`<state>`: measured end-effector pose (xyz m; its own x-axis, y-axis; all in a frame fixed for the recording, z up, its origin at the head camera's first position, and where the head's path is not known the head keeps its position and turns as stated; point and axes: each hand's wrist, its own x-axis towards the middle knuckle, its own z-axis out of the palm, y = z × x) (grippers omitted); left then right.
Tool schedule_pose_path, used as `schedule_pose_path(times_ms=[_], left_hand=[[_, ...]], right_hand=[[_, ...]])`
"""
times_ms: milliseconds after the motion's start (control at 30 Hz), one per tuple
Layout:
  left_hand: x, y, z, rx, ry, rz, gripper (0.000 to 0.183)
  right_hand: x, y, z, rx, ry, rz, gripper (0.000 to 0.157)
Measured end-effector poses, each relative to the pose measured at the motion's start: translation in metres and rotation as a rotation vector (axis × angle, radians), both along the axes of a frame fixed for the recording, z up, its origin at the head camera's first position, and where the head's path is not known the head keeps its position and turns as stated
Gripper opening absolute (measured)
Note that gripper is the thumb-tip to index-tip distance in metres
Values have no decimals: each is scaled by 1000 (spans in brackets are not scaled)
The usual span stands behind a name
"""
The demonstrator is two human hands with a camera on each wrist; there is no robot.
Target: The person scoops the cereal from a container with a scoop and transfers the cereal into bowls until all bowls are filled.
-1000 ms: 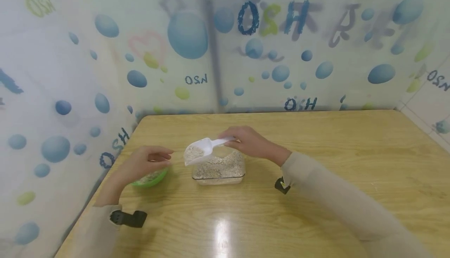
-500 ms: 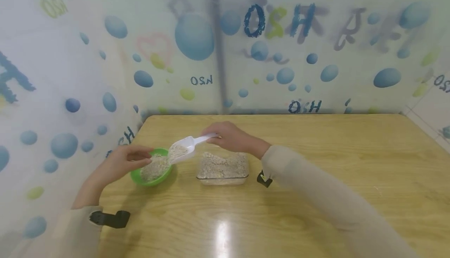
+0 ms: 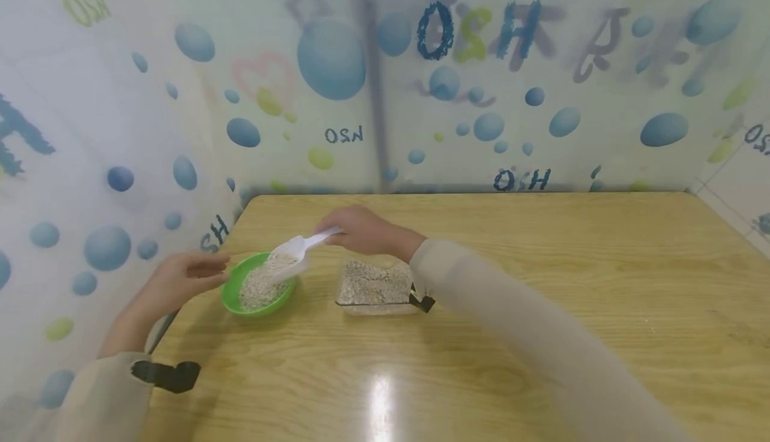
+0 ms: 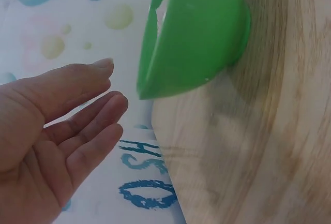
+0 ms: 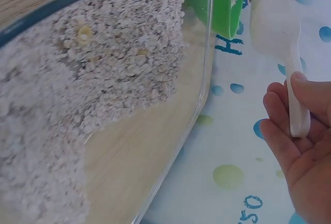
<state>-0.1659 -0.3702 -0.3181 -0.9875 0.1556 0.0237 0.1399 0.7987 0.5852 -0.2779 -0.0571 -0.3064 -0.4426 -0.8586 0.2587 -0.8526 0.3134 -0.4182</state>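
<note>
My right hand [image 3: 363, 230] grips the handle of a white scoop [image 5: 276, 25], thumb laid along it in the right wrist view. In the head view the scoop's tip overlaps a green bowl [image 4: 207, 38] that holds pale flakes like oats [image 3: 259, 287]. Just left of the bowl, my left hand [image 3: 174, 286] hovers with relaxed, slightly bent fingers and nothing in them. A gap shows between its fingertips [image 4: 119, 102] and the bowl's rim in the left wrist view. Under my right forearm stands a clear rectangular container [image 3: 375, 308] of the same flakes [image 5: 129, 43].
The wooden table [image 3: 541, 362] meets a wall covering [image 3: 511, 81] printed with bubbles and lettering at the back and left. A black wrist strap [image 3: 168, 375] sits on my left sleeve, and another dark mount [image 3: 422, 300] is at the right cuff.
My right hand has carried the loaded scoop left, from above the container to over the bowl. My left hand has drawn back left, uncovering the bowl.
</note>
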Motion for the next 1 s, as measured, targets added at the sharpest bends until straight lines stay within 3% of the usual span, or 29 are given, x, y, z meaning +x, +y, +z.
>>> schedule_pose_path(times_ms=[233,467,733,1000], left_hand=[[-4,-10,-10,23,-30,2,47],[-3,-8,-9,44,-40,-37,42],[-4,-9,-10,54,-75,-31,44],[-4,-8,-11,78,-90,-25,45]], right_hand=[[1,-19,5,27,3,13,21],[-1,-41,1,85,-21,-44,19],[2,-61,2,153,-86,-53,21],[10,-69,10,184,-34,-42,26]])
